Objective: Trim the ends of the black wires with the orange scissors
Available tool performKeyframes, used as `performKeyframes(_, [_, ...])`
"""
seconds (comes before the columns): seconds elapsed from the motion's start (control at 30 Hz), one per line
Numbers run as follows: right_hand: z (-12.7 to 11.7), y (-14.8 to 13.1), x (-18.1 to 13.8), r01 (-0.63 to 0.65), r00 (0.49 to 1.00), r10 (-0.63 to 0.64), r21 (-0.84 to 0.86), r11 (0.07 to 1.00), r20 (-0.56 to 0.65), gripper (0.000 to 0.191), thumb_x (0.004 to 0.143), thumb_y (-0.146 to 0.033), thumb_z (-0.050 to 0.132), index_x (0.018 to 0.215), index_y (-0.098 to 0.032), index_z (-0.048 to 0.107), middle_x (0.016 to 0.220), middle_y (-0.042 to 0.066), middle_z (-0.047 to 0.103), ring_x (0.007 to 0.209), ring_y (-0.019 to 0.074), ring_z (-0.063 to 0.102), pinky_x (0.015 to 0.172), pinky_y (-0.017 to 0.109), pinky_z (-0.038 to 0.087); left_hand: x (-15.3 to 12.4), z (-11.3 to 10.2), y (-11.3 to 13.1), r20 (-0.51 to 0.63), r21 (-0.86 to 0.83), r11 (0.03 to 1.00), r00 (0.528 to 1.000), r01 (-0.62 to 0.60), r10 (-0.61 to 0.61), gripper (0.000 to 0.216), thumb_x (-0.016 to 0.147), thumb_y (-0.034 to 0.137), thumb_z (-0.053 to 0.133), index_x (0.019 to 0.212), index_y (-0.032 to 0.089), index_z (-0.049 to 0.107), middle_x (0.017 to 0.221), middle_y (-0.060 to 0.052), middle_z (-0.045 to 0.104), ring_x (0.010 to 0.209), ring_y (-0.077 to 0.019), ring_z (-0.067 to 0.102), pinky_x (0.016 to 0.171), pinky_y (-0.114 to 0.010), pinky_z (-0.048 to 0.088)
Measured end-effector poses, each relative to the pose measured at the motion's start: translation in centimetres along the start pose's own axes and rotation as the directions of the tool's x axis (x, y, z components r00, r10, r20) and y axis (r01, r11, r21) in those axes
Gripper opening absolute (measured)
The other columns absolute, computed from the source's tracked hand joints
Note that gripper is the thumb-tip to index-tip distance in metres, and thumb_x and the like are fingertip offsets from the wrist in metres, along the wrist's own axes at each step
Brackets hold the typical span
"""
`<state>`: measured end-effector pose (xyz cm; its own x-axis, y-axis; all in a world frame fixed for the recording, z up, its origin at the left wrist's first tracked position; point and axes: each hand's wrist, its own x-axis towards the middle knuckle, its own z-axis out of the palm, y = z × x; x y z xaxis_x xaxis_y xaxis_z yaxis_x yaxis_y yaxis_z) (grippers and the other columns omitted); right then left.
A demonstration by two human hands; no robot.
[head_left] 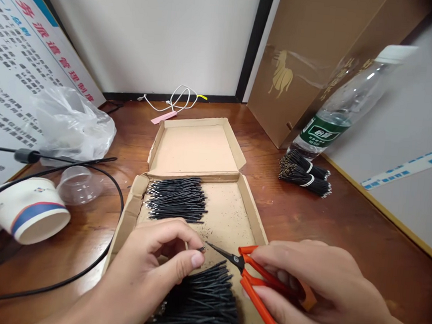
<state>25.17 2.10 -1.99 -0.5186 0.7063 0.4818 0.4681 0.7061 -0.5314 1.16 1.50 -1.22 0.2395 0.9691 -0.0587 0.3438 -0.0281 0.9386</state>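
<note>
Brown, glossy wood grain spreads across the tabletop (260, 165), the broadest surface from where I stand. On it lies an open, shallow box of matte tan cardboard (231, 198), its folded walls creased at the corners. Over the box, the right hand (326, 285) is curled firmly round a tool, while the left hand (159, 257) is closed to a thumb-and-forefinger pinch. Beneath the left hand lies a loose heap of thin black wire-like strands (208, 301); beyond it sits a tidier row of black strands with bright tips (177, 199). The tool is a pair of orange-handled scissors with slim dark metal blades (238, 261), their point just beside the left fingertips. Smallest is the dark sliver in that pinch (202, 249), mostly hidden, probably a strand's end. I judge this to be close trimming; the next move calls for a steady pinch and fine aim. Dark crumbs (211, 226) speckle the cardboard.
</note>
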Motion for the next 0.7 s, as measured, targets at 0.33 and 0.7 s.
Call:
performKeyframes(0.33, [-0.4, -0.1, 0.5, 0.017, 1.0, -0.016, -0.028, 0.999, 0.021, 0.014, 0.089, -0.014, 0.055, 0.087, -0.022, 0.066, 0.062, 0.0, 0.069, 0.045, 0.0126, 0.059, 0.04, 0.024, 0.04, 0.2, 0.1, 0.9, 0.024, 0.043, 0.999, 1.0, -0.008, 0.007, 0.014, 0.089, 0.022, 0.061, 0.076, 0.018, 0.067, 0.065, 0.002, 0.061, 0.058, -0.0118, 0.054, 0.053, -0.021, 0.042])
performKeyframes(0.7, [-0.5, -0.1, 0.0, -0.003, 0.999, 0.004, -0.025, 1.0, 0.036, 0.015, 0.088, -0.014, 0.057, 0.076, -0.022, 0.062, 0.059, 0.0, 0.067, 0.042, 0.0124, 0.057, 0.039, 0.026, 0.038, 0.2, 0.2, 1.0, 0.015, 0.043, 0.996, 0.997, -0.073, 0.072, 0.015, 0.089, 0.016, 0.061, 0.075, 0.018, 0.067, 0.067, 0.004, 0.065, 0.057, -0.0101, 0.054, 0.055, -0.019, 0.042])
